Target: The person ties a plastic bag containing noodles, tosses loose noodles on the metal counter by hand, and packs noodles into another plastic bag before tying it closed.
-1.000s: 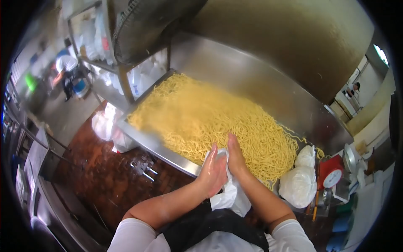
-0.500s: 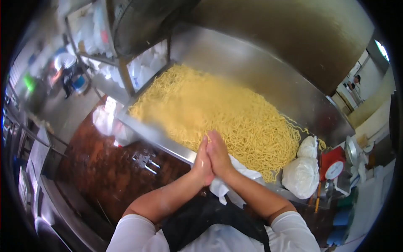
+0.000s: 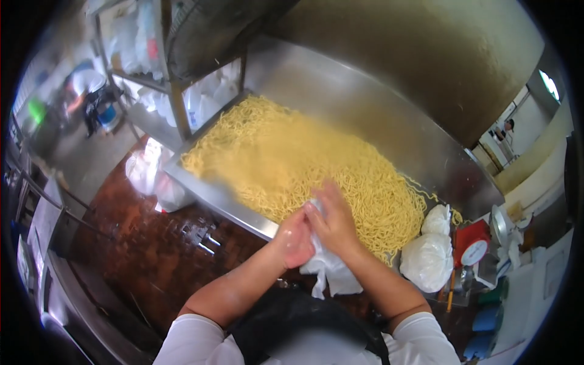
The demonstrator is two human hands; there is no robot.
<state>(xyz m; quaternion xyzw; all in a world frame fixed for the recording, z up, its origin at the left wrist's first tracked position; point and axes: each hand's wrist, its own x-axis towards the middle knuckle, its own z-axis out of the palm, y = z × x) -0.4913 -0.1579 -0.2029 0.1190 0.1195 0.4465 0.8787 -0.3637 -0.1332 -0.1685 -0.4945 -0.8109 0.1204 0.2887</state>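
Note:
My left hand (image 3: 295,240) is turned palm inward, its fingers meeting the heel and thumb of my right hand (image 3: 336,222). A white plastic bag (image 3: 328,267) is caught between the two hands and hangs below them; a bit of it shows by the right thumb. The right fingers point away from me and are smeared by motion at the tips. Just beyond my hands lies a large heap of yellow noodles (image 3: 377,188) in a wide metal tray (image 3: 234,213), close to its front edge.
To the right stand filled white bags (image 3: 427,261) and a red dial scale (image 3: 473,243). More bags (image 3: 146,170) sit left of the tray. A metal rack post (image 3: 180,112) rises at the tray's left corner. Other people (image 3: 91,97) are in the background.
My palms were pressed flat together; now they have slid apart, the right one ahead and the left one lower. The white bag has shifted and hangs beneath them. The view has turned slightly.

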